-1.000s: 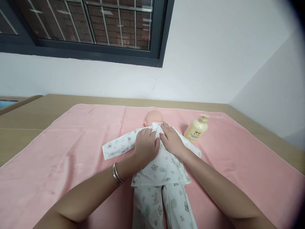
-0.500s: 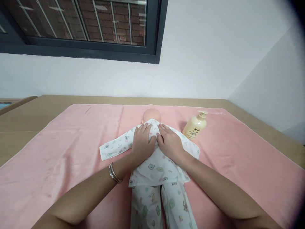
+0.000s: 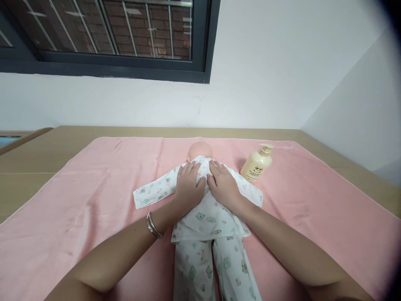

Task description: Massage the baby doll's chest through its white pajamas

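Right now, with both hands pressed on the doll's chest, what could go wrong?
The pump bottle lies tipped on the pink towel close to the doll's sleeve, so a nudge from the right hand or forearm might roll it or make it leak. The left hand and the right hand bunch the shirt near the collar; pulling could wrinkle it or shift the doll.

Both hands, left (image 3: 188, 187) and right (image 3: 223, 186), lie flat, palms down, side by side.

The doll (image 3: 203, 209) lies on the towel (image 3: 78, 209), head away from the person. Both hands rest side by side on the doll's chest, left hand (image 3: 187, 186) left, right hand (image 3: 223, 186) right. The bottle (image 3: 257, 165) sits right of the doll's head, apparently lying tilted. The towel covers the table (image 3: 31, 154).
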`<state>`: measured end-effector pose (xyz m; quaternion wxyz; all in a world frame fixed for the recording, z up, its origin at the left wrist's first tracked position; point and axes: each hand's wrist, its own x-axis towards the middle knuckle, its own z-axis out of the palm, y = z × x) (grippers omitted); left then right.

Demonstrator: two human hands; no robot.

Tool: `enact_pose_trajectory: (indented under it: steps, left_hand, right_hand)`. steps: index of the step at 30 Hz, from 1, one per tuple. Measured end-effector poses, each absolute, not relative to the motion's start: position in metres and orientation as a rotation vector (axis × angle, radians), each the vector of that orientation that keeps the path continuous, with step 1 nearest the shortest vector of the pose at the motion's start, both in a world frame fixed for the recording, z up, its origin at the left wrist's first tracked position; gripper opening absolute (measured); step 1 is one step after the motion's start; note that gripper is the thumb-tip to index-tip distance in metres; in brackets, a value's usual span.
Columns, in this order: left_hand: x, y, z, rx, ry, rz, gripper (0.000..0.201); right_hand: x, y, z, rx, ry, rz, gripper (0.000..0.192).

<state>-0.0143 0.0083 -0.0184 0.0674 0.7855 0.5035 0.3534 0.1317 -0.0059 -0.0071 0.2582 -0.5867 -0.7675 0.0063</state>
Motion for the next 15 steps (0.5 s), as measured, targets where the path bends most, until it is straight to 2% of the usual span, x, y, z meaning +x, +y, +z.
enact_pose_trajectory:
  steps: [10, 15]
  left_hand:
    - [-0.025, 0.025, -0.015, 2.392, 1.426, 0.995, 0.046]
    - [-0.026, 0.025, -0.011, 2.486, 1.452, 0.903, 0.045]
  right_hand:
    - [0.117, -0.03, 0.0, -1.672, -2.137, 0.069, 0.056]
    - [0.121, -0.031, 0.004, -1.65, -2.133, 0.285, 0.057]
